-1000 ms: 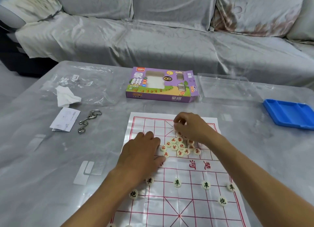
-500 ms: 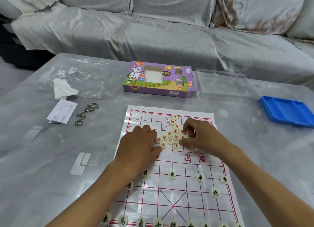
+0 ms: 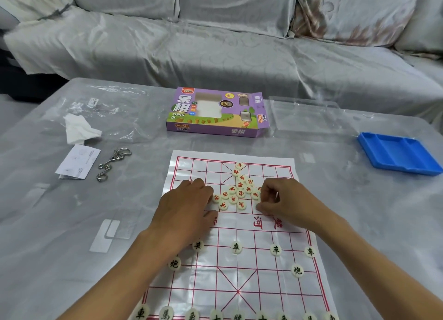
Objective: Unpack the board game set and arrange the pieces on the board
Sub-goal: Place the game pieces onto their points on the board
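Head cam only, so one view to go through. Thin glossy white paper board with a red printed grid (image 3: 236,226) lies flat on a grey tabletop (image 3: 48,223) wrapped in shiny, wrinkly clear plastic film. Small round cream discs with red characters (image 3: 237,190) sit in a loose pile on the far half of the board, several touching each other. Same kind of cream discs with black characters (image 3: 236,247) are spaced out on grid points on the near half; the nearest row is cut off by the bottom edge, so those characters only half show.

Left hand (image 3: 185,208) rests palm down on the board just left of the pile, fingers bent loosely, not holding anything as far as I can see. Right hand (image 3: 282,199) is at the pile's right edge with fingers curled in; it covers a few discs and I can't tell whether it's actually pinching one.

Further back: flat purple cardboard game box with a clear window (image 3: 215,112), end flap open. Right of it a clear moulded plastic tray (image 3: 309,114), hard to make out against the film, and a blue plastic tray with compartments (image 3: 398,153). Over on the left: crumpled white tissue (image 3: 80,129), folded paper leaflet (image 3: 78,161), bent metal wire puzzle (image 3: 111,162).
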The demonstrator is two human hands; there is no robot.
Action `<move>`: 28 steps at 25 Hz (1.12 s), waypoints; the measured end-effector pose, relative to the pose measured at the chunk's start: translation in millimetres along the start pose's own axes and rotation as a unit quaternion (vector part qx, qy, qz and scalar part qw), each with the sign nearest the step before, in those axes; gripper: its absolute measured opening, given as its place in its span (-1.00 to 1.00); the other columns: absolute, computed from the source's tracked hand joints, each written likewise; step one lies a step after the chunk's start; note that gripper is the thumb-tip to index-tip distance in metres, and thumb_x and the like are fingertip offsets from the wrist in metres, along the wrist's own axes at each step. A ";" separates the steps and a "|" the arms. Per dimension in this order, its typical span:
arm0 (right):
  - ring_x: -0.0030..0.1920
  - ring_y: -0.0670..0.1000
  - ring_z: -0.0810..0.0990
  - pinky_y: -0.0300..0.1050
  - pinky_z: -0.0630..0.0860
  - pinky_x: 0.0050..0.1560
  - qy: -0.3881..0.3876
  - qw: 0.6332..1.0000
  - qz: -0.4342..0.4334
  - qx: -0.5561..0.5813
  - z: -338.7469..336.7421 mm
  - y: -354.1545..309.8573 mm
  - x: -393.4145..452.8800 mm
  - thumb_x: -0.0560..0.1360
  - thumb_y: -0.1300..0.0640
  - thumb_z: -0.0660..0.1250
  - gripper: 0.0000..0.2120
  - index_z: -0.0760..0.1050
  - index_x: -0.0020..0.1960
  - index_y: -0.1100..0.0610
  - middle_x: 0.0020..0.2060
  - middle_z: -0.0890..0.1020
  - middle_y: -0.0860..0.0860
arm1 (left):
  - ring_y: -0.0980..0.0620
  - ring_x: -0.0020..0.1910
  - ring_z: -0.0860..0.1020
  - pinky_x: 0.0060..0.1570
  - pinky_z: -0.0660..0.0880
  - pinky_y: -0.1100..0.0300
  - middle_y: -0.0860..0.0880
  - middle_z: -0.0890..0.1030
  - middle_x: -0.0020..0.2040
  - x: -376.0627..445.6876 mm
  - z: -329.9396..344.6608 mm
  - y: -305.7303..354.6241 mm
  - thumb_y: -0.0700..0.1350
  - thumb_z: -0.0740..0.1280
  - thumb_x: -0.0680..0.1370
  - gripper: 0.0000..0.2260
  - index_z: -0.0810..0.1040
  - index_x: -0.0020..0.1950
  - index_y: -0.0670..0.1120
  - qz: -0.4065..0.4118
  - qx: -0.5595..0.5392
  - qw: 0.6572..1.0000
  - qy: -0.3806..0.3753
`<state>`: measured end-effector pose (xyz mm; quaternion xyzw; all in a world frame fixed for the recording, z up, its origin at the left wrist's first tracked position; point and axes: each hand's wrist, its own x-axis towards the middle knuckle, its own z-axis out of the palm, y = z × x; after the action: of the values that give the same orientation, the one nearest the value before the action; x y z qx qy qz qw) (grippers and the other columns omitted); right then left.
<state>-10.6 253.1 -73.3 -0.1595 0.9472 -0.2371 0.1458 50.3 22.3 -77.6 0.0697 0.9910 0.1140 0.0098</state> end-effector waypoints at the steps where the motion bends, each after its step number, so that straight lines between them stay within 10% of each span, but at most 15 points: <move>1: -0.29 -0.12 0.54 -0.20 0.51 -0.25 0.004 1.000 0.005 0.024 -1.7 -1.2 2.0 0.35 0.01 0.52 -0.81 0.52 -0.18 0.00 -0.26 0.61 -0.09 | 0.10 0.05 0.42 -0.21 0.32 0.19 0.15 0.46 0.08 -0.1 0.1 -0.2 0.14 0.25 0.55 -0.78 0.47 0.13 0.08 0.002 0.000 1.000 -0.001; 8: -0.27 -0.16 0.51 -0.34 0.38 -0.27 0.020 1.000 0.020 0.001 -0.2 4.1 -2.9 0.37 -0.05 0.52 -0.75 0.48 -0.08 -0.06 -0.18 0.58 -0.15 | 0.11 0.05 0.43 -0.21 0.31 0.20 0.15 0.47 0.09 1.2 0.6 -2.3 0.13 0.26 0.54 -0.78 0.47 0.13 0.08 0.007 0.003 1.000 -0.005; 14: -0.18 -0.12 0.46 -0.24 0.40 -0.17 0.044 0.987 -0.135 -0.073 19.6 -43.4 -0.5 0.47 -0.10 0.38 -0.82 0.50 0.00 -0.05 -0.17 0.50 -0.18 | 0.10 0.03 0.45 -0.22 0.30 0.21 0.14 0.49 0.09 3.9 1.7 -3.5 0.14 0.29 0.52 -0.78 0.49 0.11 0.09 0.000 0.000 1.000 -0.004; 28: -0.06 -0.06 0.50 -0.17 0.36 -0.11 0.066 0.989 -0.082 -0.108 48.6 -58.4 10.3 0.48 -0.14 0.31 -0.74 0.47 0.11 -0.05 -0.02 0.57 -0.12 | 0.07 0.08 0.46 -0.16 0.39 0.19 0.11 0.50 0.12 3.7 1.3 -5.0 0.13 0.29 0.52 -0.74 0.49 0.17 0.07 0.011 0.000 1.000 0.011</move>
<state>10.8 180.8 -87.5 -0.2352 0.9586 -0.1541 0.0446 46.0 18.3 -80.0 0.0795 0.9902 0.1149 -0.0022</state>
